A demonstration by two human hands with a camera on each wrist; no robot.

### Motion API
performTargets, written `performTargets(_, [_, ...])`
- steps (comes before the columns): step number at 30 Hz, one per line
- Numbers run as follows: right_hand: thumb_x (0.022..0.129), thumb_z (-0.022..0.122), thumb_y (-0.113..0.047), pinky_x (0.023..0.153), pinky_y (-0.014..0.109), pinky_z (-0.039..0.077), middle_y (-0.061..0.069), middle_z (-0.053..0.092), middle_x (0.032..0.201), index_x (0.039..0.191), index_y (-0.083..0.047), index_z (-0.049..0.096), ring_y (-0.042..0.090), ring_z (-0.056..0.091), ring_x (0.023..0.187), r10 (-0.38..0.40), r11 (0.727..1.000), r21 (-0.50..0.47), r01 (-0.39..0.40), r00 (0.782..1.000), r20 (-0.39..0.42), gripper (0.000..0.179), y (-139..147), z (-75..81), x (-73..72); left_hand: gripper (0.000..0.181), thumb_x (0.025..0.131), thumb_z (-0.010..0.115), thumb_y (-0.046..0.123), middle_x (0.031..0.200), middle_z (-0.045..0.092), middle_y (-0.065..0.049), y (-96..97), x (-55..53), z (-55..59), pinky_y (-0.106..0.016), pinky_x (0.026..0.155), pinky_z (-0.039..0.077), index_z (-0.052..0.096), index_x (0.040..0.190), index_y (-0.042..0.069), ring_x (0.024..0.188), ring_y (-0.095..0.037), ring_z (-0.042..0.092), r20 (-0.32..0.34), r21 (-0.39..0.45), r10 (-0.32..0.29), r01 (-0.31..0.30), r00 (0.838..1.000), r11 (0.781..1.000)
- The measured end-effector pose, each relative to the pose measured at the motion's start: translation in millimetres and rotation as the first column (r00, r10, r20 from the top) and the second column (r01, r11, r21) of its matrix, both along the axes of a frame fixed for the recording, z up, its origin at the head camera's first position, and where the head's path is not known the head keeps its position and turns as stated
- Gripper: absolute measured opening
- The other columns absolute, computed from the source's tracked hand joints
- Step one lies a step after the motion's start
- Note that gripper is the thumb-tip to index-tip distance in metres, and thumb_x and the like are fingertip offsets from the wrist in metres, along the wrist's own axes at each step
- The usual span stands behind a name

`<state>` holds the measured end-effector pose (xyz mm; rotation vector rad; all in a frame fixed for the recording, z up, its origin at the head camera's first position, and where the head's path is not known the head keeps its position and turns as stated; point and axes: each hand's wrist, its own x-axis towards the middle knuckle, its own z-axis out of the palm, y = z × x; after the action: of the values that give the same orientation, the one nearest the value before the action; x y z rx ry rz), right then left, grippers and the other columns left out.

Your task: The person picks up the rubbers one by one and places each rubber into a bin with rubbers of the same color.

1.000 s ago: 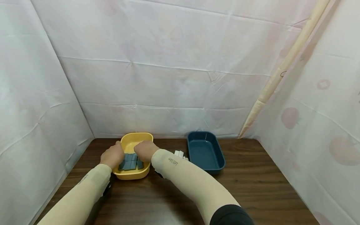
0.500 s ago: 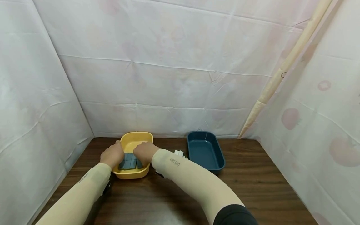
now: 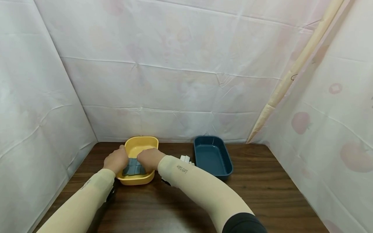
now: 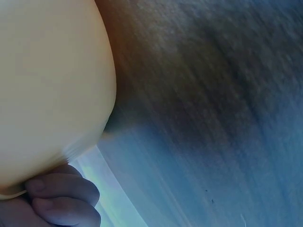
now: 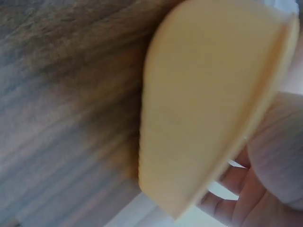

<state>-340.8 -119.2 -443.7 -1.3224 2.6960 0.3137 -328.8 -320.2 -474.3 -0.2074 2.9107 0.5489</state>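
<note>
A yellow tray (image 3: 137, 182) stands on the table at left in the head view. Flat grey-blue rectangular tiles (image 3: 134, 167) lie side by side in its near half. My left hand (image 3: 117, 160) grips the tray's left side; the left wrist view shows curled fingers (image 4: 68, 198) against the wall. My right hand (image 3: 149, 159) reaches over the right rim, down at the rightmost tiles. In the right wrist view its fingers (image 5: 234, 182) pass behind the rim, spaced apart and bent. Their tips are hidden, so whether they pinch or press a tile cannot be seen.
A dark blue tray (image 3: 214, 158) stands to the right. Small white blocks (image 3: 185, 159) lie on the table just left of it, partly behind my right sleeve (image 3: 198, 184). The brown wooden table (image 3: 262, 187) is bounded by pale hanging sheets (image 3: 175, 87) at back and sides.
My right hand has shifted slightly left, and the rightmost tile has moved left with it, closing the gap to the other tiles. My left hand stays on the yellow tray.
</note>
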Motion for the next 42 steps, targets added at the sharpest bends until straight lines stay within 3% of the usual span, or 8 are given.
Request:
performTargets(5, [0.11, 0.075, -0.024, 0.067, 0.025, 0.046, -0.011, 0.059, 0.083, 0.092, -0.026, 0.066, 0.008, 0.051, 0.072, -0.011, 0.995, -0.103, 0.017, 0.998, 0.056, 0.02, 14.1, 17.1, -5.0, 0.05, 0.113, 0.045, 0.01, 0.093, 0.068, -0.021, -3.2, -3.3, 1.4, -0.047, 0.067, 0.054, 0.037, 0.154, -0.018, 0.077, -0.035, 0.066, 0.0, -0.015, 0.004, -0.004, 1.0, 1.0])
performTargets(13, [0.111, 0.076, -0.037, 0.081, 0.031, 0.06, -0.008, 0.079, 0.113, 0.118, -0.022, 0.08, 0.008, 0.07, 0.088, -0.05, 0.968, -0.241, 0.07, 0.995, 0.088, 0.017, 67.2, 43.5, -16.3, 0.053, 0.113, 0.046, 0.012, 0.104, 0.071, -0.025, -12.9, -3.3, 4.7, -0.051, 0.071, 0.057, 0.036, 0.155, -0.019, 0.083, -0.036, 0.069, 0.014, -0.031, 0.015, -0.015, 1.0, 0.999])
performTargets(20, [0.111, 0.076, -0.037, 0.085, 0.037, 0.063, -0.003, 0.081, 0.113, 0.119, -0.02, 0.083, 0.013, 0.073, 0.094, -0.202, 0.919, -0.314, 0.239, 0.969, 0.145, 0.02, 132.0, 61.7, -23.5, 0.042, 0.111, 0.049, 0.014, 0.093, 0.067, -0.02, -15.8, 1.7, 18.7, -0.044, 0.066, 0.054, 0.055, 0.138, -0.017, 0.077, -0.032, 0.064, 0.002, -0.038, 0.018, -0.018, 1.0, 0.999])
performTargets(23, [0.111, 0.076, -0.037, 0.088, 0.04, 0.064, -0.001, 0.081, 0.115, 0.12, -0.02, 0.082, 0.016, 0.075, 0.099, -0.26, 0.89, -0.338, 0.304, 0.95, 0.172, 0.02, 164.9, 66.3, -29.4, 0.045, 0.115, 0.048, 0.021, 0.105, 0.067, -0.028, -12.5, 2.1, 27.2, -0.048, 0.067, 0.057, 0.059, 0.137, -0.017, 0.085, -0.036, 0.067, -0.038, -0.074, 0.033, -0.035, 0.999, 0.997])
performTargets(26, [0.111, 0.076, -0.035, 0.089, 0.042, 0.063, -0.001, 0.08, 0.115, 0.118, -0.02, 0.081, 0.016, 0.074, 0.098, -0.308, 0.845, -0.38, 0.377, 0.923, 0.231, 0.017, 199.0, 66.0, -36.5, 0.056, 0.117, 0.05, 0.029, 0.128, 0.059, -0.04, -3.3, 0.9, 33.8, -0.059, 0.075, 0.059, 0.055, 0.148, -0.018, 0.107, -0.05, 0.063, -0.108, -0.1, 0.028, -0.039, 0.994, 0.994])
performTargets(29, [0.111, 0.075, -0.029, 0.084, 0.042, 0.061, 0.002, 0.079, 0.107, 0.113, -0.016, 0.08, 0.017, 0.072, 0.089, -0.327, 0.797, -0.428, 0.426, 0.9, 0.288, 0.015, 232.9, 62.4, -42.8, 0.058, 0.116, 0.055, 0.031, 0.141, 0.049, -0.042, 12.5, 0.3, 41.7, -0.065, 0.082, 0.056, 0.055, 0.152, -0.015, 0.124, -0.058, 0.051, -0.187, -0.084, -0.001, -0.014, 0.982, 0.996])
performTargets(34, [0.111, 0.075, -0.024, 0.079, 0.041, 0.059, 0.008, 0.078, 0.101, 0.114, -0.008, 0.079, 0.019, 0.07, 0.083, -0.373, 0.729, -0.49, 0.478, 0.877, 0.302, 0.016, 284.1, 56.2, -48.9, 0.05, 0.115, 0.058, 0.031, 0.149, 0.048, -0.034, 50.3, 4.7, 59.3, -0.063, 0.087, 0.055, 0.063, 0.149, -0.005, 0.136, -0.054, 0.044, -0.295, -0.033, -0.086, 0.08, 0.952, 0.996])
performTargets(42, [0.113, 0.071, -0.037, 0.096, 0.054, 0.063, 0.017, 0.079, 0.129, 0.129, -0.009, 0.079, 0.032, 0.077, 0.111, -0.546, 0.62, -0.457, 0.638, 0.769, 0.333, 0.033, 339.8, 34.0, -55.0, 0.035, 0.112, 0.068, 0.029, 0.138, 0.063, -0.02, 117.8, 12.9, 67.7, -0.061, 0.103, 0.057, 0.074, 0.134, 0.003, 0.129, -0.042, 0.06, -0.385, 0.005, -0.273, 0.298, 0.882, 0.954])
